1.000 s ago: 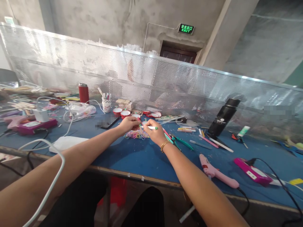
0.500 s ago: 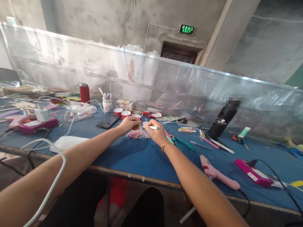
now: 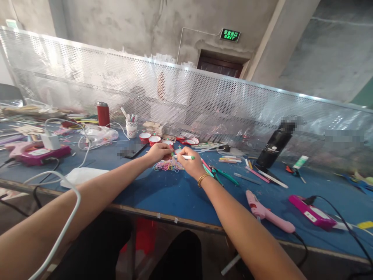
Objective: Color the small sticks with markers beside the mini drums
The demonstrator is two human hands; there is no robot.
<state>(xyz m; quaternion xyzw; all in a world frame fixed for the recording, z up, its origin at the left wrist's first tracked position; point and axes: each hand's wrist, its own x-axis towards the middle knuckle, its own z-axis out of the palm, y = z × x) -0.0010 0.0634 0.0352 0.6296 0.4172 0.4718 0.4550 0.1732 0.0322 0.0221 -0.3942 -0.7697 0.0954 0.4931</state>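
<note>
My right hand (image 3: 190,162) is closed round a white marker (image 3: 186,157) with a green end, held nearly level. Its other end points left and meets the fingers of my left hand (image 3: 159,152). Those fingers pinch a small flat stick (image 3: 171,149) with pink and green on it; most of it is hidden. Below both hands lies a pile of colourful rubber bands (image 3: 167,165) on the blue table. Several red-rimmed white paper cups (image 3: 154,140) stand just beyond my left hand.
Green-handled pliers (image 3: 225,177) and several pens lie right of my hands. A pink glue gun (image 3: 269,216) and a purple power strip (image 3: 311,213) are at front right. A black bottle (image 3: 274,146), pen cup (image 3: 131,129), phone (image 3: 134,151) and red can (image 3: 103,114) stand or lie around.
My right hand has shifted slightly left with the marker, bringing its writing end closer to my left fingers. Less of the small stick shows now. My left hand stays nearly in place.
</note>
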